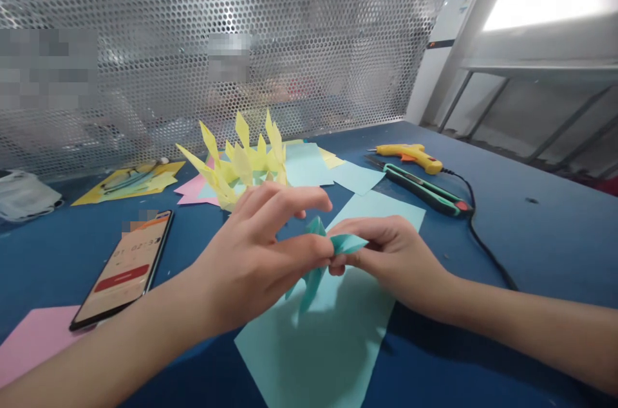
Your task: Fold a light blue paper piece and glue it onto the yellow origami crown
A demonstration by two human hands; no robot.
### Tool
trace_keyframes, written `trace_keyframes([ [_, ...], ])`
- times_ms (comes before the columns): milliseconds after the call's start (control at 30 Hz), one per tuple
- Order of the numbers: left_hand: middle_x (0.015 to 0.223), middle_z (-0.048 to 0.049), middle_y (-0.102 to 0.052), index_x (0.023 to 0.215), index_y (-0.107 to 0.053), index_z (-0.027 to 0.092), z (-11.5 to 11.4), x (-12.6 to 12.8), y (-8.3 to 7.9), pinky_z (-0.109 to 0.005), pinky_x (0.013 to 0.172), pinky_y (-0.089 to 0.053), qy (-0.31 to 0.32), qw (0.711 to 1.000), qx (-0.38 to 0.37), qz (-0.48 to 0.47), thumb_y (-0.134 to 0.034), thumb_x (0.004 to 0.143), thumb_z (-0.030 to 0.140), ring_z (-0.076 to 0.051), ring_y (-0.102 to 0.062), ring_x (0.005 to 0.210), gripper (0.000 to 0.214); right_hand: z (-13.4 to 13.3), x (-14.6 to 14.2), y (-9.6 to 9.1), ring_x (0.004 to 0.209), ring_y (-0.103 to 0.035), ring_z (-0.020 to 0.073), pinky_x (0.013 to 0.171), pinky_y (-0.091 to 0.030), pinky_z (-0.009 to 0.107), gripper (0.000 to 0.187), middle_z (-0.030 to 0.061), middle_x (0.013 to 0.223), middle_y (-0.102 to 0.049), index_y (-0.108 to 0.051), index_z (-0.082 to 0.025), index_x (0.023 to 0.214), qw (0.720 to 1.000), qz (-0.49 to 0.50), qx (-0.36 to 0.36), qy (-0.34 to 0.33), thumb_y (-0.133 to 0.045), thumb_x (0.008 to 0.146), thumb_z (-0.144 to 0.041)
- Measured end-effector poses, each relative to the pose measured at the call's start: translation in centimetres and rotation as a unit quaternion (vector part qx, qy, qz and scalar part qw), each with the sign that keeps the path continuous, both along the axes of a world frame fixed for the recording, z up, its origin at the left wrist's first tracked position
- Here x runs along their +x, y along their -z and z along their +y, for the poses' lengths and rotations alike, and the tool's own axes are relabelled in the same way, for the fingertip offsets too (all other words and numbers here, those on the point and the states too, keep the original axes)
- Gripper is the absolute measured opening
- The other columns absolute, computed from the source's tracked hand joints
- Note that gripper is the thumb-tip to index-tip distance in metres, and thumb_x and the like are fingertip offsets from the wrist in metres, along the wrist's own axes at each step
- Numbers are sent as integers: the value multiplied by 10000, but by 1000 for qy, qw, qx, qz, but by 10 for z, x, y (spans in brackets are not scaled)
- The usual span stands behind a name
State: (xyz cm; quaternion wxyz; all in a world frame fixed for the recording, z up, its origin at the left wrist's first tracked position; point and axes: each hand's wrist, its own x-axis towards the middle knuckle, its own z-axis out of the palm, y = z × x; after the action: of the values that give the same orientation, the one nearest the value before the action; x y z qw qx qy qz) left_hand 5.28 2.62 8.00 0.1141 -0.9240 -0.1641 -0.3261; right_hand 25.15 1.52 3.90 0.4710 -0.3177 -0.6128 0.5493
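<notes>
Between my two hands is a small teal folded-paper piece [316, 273] with several pointed petals, held above a sheet of light teal paper [309, 356]. My left hand [263, 250] has its thumb pressed against the piece, while its index finger is raised and bent over it. My right hand [381, 253] pinches the right side, where one pointed petal sticks out past the fingertips. Part of the folded piece is hidden behind my left thumb. Just beyond my left hand stands a yellow paper crown-like ring of pointed petals [244, 163].
A phone [125, 273] lies at left, partly over pink paper [41, 337]. Back right are a yellow glue gun [410, 154], its black cord [483, 244] and a green-black cutter-like tool [425, 189]. A perforated metal screen [309, 28] rises behind the blue table [545, 221].
</notes>
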Motion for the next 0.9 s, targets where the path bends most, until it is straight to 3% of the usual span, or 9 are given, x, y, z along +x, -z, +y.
trace_keyframes([
  [167, 994, -32, -642, 806, -627, 243, 6, -2, -2, -335, 770, -440, 11, 998, 52, 28, -508, 879, 86, -175, -536, 871, 210, 2, 0, 4, 534, -604, 96, 559, -523, 205, 56, -23, 596, -671, -728, -198, 661, 1000, -11, -24, -4, -715, 707, -168],
  [333, 984, -15, -671, 821, -629, 237, 7, -3, -1, -348, 774, -425, 2, 991, 124, 42, -619, 846, 148, -166, -553, 836, 92, 4, 0, 4, 521, -580, 90, 557, -502, 201, 105, -21, 559, -651, -706, -187, 623, 999, -26, -37, 6, -744, 704, -242],
  [433, 1036, -32, -648, 842, -613, 241, 1, -3, 3, -369, 779, -448, -14, 995, 101, 18, -640, 830, 186, -180, -566, 852, 63, 3, 0, 2, 515, -564, 98, 547, -495, 218, 168, -20, 545, -637, -690, -189, 612, 999, -29, -34, 15, -758, 701, -314],
  [533, 1134, -57, -561, 862, -578, 238, -7, 2, 10, -356, 847, -485, -41, 997, -8, -59, -654, 811, 160, -167, -586, 912, 121, 2, -1, 1, 510, -550, 100, 543, -487, 227, 224, -20, 529, -617, -666, -186, 603, 999, -31, -27, 20, -762, 705, -360],
  [633, 1156, -73, -518, 963, -489, 231, -15, 11, 16, -350, 878, -515, -59, 976, -141, -158, -675, 775, 146, -185, -583, 1026, 278, 1, -1, 1, 517, -545, 106, 531, -477, 232, 269, -11, 538, -612, -645, -182, 589, 999, -35, -14, 25, -760, 712, -392],
  [700, 1127, -68, -519, 1048, -430, 231, -19, 17, 18, -349, 820, -543, -74, 930, -281, -227, -707, 735, 192, -192, -602, 998, 420, 0, -1, 1, 529, -538, 107, 525, -468, 231, 275, -11, 546, -603, -640, -183, 581, 999, -35, -3, 32, -761, 712, -393],
  [767, 1047, -35, -541, 1076, -425, 230, -21, 21, 17, -319, 740, -551, -93, 864, -417, -267, -749, 692, 255, -158, -629, 855, 503, -1, -1, 1, 554, -543, 108, 532, -470, 227, 255, -11, 576, -602, -647, -185, 587, 998, -38, 10, 38, -754, 726, -370],
  [900, 793, 34, -605, 888, -564, 220, -23, 25, 14, -241, 657, -496, -104, 764, -583, -256, -758, 707, 362, -122, -598, 736, 301, -3, -1, 0, 621, -592, 116, 578, -508, 229, 179, 0, 674, -643, -689, -190, 673, 996, -40, 67, 53, -715, 776, -333],
])
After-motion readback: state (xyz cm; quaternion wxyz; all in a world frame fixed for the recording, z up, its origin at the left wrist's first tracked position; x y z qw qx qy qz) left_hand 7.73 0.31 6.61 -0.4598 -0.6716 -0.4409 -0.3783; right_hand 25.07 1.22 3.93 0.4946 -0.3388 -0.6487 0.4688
